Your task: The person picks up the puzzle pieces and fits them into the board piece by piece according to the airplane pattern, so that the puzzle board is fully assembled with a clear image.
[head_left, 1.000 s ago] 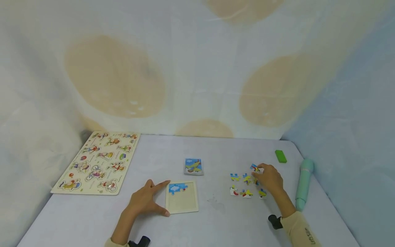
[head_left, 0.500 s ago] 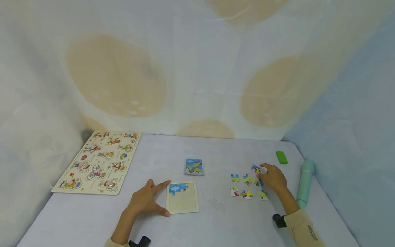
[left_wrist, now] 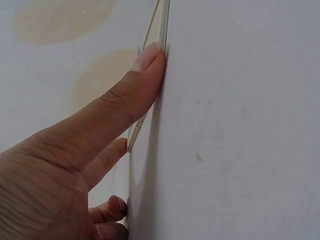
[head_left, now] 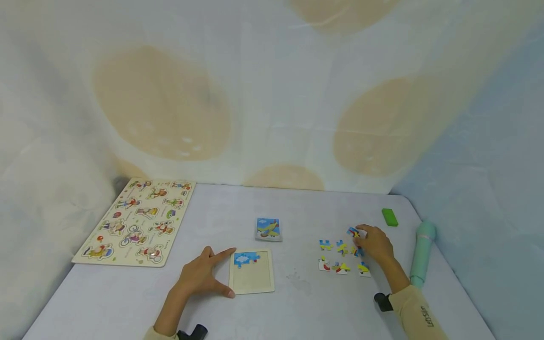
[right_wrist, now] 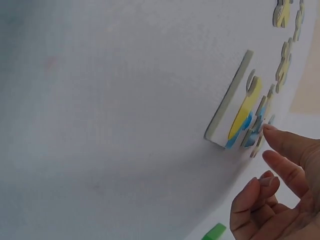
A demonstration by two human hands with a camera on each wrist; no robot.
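At the lower centre of the frame, the left hand (head_left: 201, 272) sets its thumb and forefinger wide apart against the left corners of the shallow tray (head_left: 251, 281), a spread that looks meant to brace it on the worktop (head_left: 297, 304). Joined blue pieces (head_left: 242, 259) sit in the tray's upper left corner, the rest of its floor bare.

Right of centre, the right hand (head_left: 375, 244) has its thumb and forefinger narrowly parted at the uppermost loose piece (head_left: 352, 232) (whether they pinch it, I cannot tell). The other loose pieces (head_left: 341, 268) lie in rough rows below, probably spaced so each can be seen and lifted singly. A small picture block (head_left: 268, 229) lies just above the tray, its airplane facing up, perhaps for reference. The green block (head_left: 389, 217) lies farther right.
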